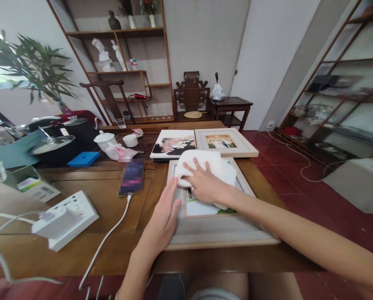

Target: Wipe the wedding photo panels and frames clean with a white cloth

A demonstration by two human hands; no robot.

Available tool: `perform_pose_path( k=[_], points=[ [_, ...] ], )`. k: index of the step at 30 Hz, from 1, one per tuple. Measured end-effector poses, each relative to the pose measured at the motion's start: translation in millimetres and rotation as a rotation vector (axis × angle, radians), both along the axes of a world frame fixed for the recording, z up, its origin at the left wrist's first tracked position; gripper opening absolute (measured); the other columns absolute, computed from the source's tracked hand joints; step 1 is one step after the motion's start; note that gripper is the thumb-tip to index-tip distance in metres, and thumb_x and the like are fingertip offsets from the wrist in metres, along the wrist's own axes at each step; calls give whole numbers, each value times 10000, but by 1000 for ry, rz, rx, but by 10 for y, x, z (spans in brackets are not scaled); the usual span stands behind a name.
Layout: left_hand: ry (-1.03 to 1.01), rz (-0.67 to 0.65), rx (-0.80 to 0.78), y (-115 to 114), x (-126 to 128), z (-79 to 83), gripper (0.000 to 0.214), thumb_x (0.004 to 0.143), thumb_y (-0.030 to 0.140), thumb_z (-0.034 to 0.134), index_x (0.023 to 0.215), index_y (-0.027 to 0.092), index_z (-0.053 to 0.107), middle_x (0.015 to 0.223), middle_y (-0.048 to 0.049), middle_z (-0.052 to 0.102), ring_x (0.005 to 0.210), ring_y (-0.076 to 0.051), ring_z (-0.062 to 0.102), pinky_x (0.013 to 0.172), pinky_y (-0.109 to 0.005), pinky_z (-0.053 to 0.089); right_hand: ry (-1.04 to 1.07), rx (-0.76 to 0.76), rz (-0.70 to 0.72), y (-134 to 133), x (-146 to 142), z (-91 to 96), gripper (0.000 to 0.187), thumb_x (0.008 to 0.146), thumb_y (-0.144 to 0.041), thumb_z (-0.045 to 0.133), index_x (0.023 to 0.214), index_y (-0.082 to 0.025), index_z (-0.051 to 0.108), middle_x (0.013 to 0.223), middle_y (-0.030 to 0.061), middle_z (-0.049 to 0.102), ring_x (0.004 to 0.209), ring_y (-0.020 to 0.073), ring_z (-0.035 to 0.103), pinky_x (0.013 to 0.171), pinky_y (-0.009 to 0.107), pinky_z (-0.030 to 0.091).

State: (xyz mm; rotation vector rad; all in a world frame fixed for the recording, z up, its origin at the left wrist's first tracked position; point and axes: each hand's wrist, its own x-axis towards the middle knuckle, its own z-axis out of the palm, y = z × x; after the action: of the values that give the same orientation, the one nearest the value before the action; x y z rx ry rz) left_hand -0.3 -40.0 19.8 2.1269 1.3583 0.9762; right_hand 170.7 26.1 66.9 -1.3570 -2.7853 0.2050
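A light wooden picture frame point(211, 235) with a wide pale border lies flat near the table's front edge. My right hand point(202, 179) holds a folded white cloth point(202, 156) down against its picture, fingers spread over the top. Cloth and hand cover much of the picture; some green and white point(199, 208) shows below. My left hand point(166, 216) lies along the frame's left side, its fingers stretched out and its thumb apart, touching the border. Directly behind are a second framed picture point(222, 141) and a white-edged picture panel point(174, 143).
To the left lie a phone point(132, 177) on a white cable point(111, 231) and a white power strip point(75, 216). Farther back stand dark pots point(77, 133), a white lidded bowl point(104, 139) and a blue box point(84, 159). The table's right edge drops to a red floor point(274, 166).
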Motion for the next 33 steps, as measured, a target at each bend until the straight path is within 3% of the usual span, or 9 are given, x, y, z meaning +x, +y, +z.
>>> perform_pose_path(
  k=[5, 11, 16, 20, 25, 27, 29, 31, 33],
  points=[
    [-46, -3, 32, 4, -23, -25, 577, 966, 425, 262, 1481, 210, 113, 1558, -73, 162, 1419, -221, 164, 1156, -401, 158, -52, -57, 147, -386, -115, 8, 461, 733, -71, 461, 1170, -49, 604, 1515, 200, 159, 1346, 479, 45, 994, 729, 172],
    [-59, -66, 13, -18, -63, -40, 636, 938, 538, 175, 1479, 204, 147, 1557, -73, 160, 1418, -242, 168, 1156, -428, 144, -1, -90, 357, -860, 130, 45, 324, 735, -127, 491, 987, -94, 692, 1506, 167, 206, 1370, 412, 49, 1061, 655, 136],
    [38, -36, -59, 2, -55, -60, 536, 967, 426, 237, 1438, 175, 290, 1511, -86, 299, 1395, -212, 254, 1150, -425, 201, -63, -144, 225, -997, 446, 57, 485, 687, -59, 436, 1114, -148, 648, 1515, 76, 208, 1381, 368, 31, 1066, 653, 153],
    [131, -31, -57, 20, -14, -37, 487, 946, 370, 357, 1374, 143, 411, 1480, -102, 360, 1382, -222, 285, 1142, -419, 243, -121, -146, 104, -1067, 759, 79, 465, 648, -30, 419, 1012, -163, 676, 1513, 19, 216, 1385, 342, -1, 1095, 621, 107],
    [188, -59, -43, 33, 12, -5, 438, 941, 312, 380, 1321, 122, 485, 1435, -109, 432, 1359, -214, 336, 1132, -396, 277, -23, -245, -9, -937, 1215, 168, 443, 664, -42, 445, 962, -277, 674, 1475, -72, 320, 1391, 313, 84, 1101, 577, 170],
    [189, -62, -39, 33, 15, 4, 428, 940, 299, 384, 1321, 133, 488, 1429, -102, 441, 1352, -212, 350, 1126, -399, 290, 91, -318, -81, -787, 1369, 190, 313, 734, -136, 497, 953, -267, 677, 1408, -9, 450, 1346, 346, 266, 1050, 547, 304],
    [180, -61, -30, 32, 18, 15, 415, 936, 286, 395, 1315, 152, 497, 1422, -94, 452, 1344, -216, 365, 1118, -409, 304, 228, -334, -179, -611, 1466, 189, 205, 794, -298, 536, 921, -221, 678, 1207, 67, 620, 1150, 359, 523, 917, 491, 455],
    [176, -59, -31, 31, 21, 24, 406, 931, 278, 407, 1303, 155, 513, 1412, -95, 464, 1337, -220, 377, 1113, -414, 312, 369, -244, -278, -428, 1483, 168, 275, 791, -410, 560, 901, -182, 665, 977, 81, 689, 885, 315, 641, 754, 422, 527],
    [177, -58, -39, 32, 23, 28, 405, 928, 276, 414, 1295, 145, 522, 1407, -100, 470, 1335, -223, 379, 1111, -411, 314, 483, 5, -359, -255, 1410, 142, 266, 776, -368, 565, 902, -150, 648, 860, 83, 689, 743, 280, 647, 651, 391, 534]
  ],
)
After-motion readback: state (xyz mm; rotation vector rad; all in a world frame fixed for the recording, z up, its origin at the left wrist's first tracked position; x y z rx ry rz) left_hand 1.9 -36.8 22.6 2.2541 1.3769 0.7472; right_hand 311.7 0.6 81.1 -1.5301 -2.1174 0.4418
